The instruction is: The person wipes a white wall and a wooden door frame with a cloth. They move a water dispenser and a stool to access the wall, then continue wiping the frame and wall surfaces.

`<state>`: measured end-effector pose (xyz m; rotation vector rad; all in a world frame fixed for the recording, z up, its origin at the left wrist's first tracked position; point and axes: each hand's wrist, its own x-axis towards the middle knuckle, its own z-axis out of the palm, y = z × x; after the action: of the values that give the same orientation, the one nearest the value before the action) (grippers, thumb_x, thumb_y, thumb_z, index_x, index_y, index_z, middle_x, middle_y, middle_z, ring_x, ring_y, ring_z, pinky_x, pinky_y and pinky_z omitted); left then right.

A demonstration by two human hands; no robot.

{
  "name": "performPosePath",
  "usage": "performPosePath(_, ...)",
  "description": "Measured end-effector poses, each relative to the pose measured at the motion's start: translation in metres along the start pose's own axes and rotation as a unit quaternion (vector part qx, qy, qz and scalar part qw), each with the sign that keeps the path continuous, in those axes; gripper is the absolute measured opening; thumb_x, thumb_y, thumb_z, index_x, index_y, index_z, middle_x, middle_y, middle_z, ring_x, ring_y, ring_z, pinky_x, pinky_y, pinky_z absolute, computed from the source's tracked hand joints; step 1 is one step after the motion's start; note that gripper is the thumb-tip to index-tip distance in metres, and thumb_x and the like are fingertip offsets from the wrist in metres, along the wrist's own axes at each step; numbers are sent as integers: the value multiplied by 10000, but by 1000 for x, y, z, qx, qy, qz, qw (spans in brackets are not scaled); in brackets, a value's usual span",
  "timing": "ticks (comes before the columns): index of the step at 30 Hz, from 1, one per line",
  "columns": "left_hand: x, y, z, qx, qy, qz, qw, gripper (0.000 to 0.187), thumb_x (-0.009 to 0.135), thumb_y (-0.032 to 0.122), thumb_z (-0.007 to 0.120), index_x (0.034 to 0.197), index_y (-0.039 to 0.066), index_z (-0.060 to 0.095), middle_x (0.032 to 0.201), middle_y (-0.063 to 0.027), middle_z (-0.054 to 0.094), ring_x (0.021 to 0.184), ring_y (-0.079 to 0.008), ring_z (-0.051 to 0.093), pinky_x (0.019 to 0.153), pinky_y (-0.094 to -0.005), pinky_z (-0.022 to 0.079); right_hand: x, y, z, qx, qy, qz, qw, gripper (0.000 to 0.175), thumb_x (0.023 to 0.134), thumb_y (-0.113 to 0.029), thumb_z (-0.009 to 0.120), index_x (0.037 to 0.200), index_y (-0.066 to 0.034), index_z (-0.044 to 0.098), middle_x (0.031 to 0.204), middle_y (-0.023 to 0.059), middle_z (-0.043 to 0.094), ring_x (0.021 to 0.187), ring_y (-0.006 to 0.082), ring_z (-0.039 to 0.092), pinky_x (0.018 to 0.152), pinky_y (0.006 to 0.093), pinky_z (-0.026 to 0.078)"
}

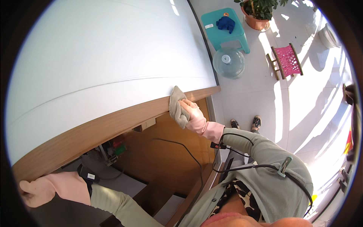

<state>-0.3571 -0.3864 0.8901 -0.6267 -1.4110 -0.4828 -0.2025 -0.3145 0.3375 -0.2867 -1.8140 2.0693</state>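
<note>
My right hand point(191, 109), in a pink cuff, is shut on a folded grey-beige cloth point(177, 106). The cloth lies across the wooden front edge point(136, 109) of a white tabletop point(113, 51), towards its right end, and partly overlaps the white surface. At the far left my left hand point(34, 193) is beside the lower end of the same wooden edge, close to the picture's rim. Its fingers are partly hidden, and whether it touches the edge cannot be told. A black strap with a small box point(88, 174) sits at the left wrist.
Below the edge, a dark recess holds unclear equipment point(112, 151) and a black cable point(181, 144). Beyond the table stand a teal plastic stool point(211, 17) with a blue cloth point(226, 24), a water jug point(229, 66), a potted plant point(256, 21) and a pink woven folding stool point(287, 61).
</note>
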Motion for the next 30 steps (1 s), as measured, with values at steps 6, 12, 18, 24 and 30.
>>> performPosePath(6,-16,-7,5,-183,-2,58,981,546,999,118,744,1463,-78,534,1428,-235,591,1217,-285,612,1056,-401,533,29,-117,-22,229,-137,-77,961,286,985,-49,743,1264,-79,683,1084,13,658,990,143,635,853,300,540)
performPosePath(12,-24,-12,11,-45,65,165,983,504,1012,224,786,1414,-28,615,1450,-285,588,1317,-426,618,1094,-503,537,18,-151,-94,72,-83,66,992,349,980,-167,791,1291,-36,704,1157,22,737,1014,124,650,892,315,543)
performPosePath(18,-25,21,-10,-102,22,49,993,441,1049,220,704,1432,8,653,1511,-230,611,1434,-423,560,1170,-537,492,-41,-154,-221,20,-4,50,999,579,958,27,718,1518,-66,606,1458,34,674,1284,158,636,1089,313,510)
performPosePath(24,-66,78,-74,-413,-115,-244,870,486,1157,248,524,1606,66,503,1671,-143,480,1594,-266,408,1310,-479,362,-161,-172,-307,-21,250,60,966,586,952,13,771,1505,-76,603,1348,23,708,1247,166,663,1098,331,525)
performPosePath(30,-134,175,-112,-580,-254,-323,703,502,1138,102,470,1634,27,442,1614,-228,537,1575,-305,436,1320,-490,303,-254,-203,-340,-38,414,45,908,471,1056,-295,760,1442,-46,658,1300,44,739,1191,153,673,1060,332,536)
